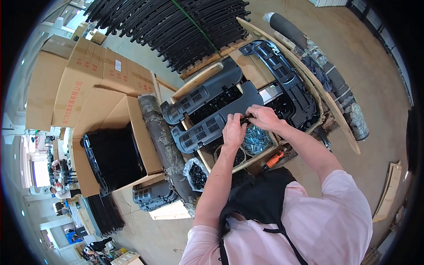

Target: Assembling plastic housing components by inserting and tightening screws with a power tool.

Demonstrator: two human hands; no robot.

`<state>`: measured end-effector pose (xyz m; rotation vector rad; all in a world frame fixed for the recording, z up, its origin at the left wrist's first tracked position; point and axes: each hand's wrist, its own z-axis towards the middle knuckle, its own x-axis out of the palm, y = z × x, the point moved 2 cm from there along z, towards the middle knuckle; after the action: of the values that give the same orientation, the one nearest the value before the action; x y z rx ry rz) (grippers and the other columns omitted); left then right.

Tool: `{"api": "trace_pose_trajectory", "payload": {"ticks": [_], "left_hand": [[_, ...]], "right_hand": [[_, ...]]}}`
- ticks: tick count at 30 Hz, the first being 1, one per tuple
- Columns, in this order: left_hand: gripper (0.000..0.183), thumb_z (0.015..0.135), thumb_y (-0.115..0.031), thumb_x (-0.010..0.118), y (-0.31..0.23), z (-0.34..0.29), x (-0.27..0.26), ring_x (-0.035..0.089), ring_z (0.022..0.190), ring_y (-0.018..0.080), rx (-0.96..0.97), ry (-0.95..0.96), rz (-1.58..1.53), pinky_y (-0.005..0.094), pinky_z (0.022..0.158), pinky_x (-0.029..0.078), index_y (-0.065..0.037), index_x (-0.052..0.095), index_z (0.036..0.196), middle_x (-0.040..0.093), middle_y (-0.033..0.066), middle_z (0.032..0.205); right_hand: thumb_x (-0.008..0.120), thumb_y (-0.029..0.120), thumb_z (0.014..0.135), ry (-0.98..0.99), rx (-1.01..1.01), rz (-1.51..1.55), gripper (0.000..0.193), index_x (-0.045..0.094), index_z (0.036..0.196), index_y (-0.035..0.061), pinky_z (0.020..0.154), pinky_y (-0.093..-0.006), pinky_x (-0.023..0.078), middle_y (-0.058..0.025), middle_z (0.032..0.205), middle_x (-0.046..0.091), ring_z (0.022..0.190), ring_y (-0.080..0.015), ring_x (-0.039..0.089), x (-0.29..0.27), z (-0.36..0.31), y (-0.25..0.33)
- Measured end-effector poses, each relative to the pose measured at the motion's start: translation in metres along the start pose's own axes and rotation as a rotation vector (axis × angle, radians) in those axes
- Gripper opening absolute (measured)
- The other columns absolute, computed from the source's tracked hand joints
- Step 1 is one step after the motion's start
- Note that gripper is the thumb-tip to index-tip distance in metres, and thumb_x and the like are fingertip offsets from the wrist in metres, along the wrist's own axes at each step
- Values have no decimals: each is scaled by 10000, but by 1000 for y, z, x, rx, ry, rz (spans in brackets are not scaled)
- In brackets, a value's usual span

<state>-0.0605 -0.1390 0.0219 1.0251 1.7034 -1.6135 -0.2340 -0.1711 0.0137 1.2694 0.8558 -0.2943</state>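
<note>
My left hand (234, 130) and my right hand (264, 117) meet over the near edge of the workbench, fingertips almost touching. Between them is a small black part (246, 119), pinched by both; its exact kind is too small to make out. Just beyond lies a long dark grey plastic panel (236, 102) with slotted vents at its left end. A second vented panel (203, 92) lies parallel behind it. Under my hands sits a compartment of silvery screws (257, 140), beside one holding small black pieces (240, 157).
An orange-and-black power tool (274, 160) lies at the near edge. On the right rests a black frame-like panel (282, 73). Left are a wrapped roll (160, 128), a bag of black parts (195, 174) and an open carton (154, 145). Black strips (176, 26) are stacked behind.
</note>
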Motion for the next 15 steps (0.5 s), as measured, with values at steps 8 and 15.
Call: {"api": "trace_pose_trajectory", "payload": {"ticks": [8, 15], "left_hand": [[435, 862, -91, 776, 8, 3, -3, 654, 1093, 366, -32, 41, -143, 476, 935, 543, -82, 573, 1246, 596, 150, 1206], [420, 855, -33, 734, 18, 6, 4, 649, 1009, 323, 32, -5, -193, 441, 894, 550, -61, 588, 1248, 586, 132, 1125]], "right_hand": [[678, 132, 874, -24, -110, -118, 190, 725, 1057, 103, 798, -447, 564, -99, 936, 655, 912, -332, 687, -6, -12, -10], [643, 111, 917, -14, 158, 158, 262, 715, 1164, 62, 823, -402, 558, -98, 915, 657, 926, -253, 692, -1, -19, -6]]}}
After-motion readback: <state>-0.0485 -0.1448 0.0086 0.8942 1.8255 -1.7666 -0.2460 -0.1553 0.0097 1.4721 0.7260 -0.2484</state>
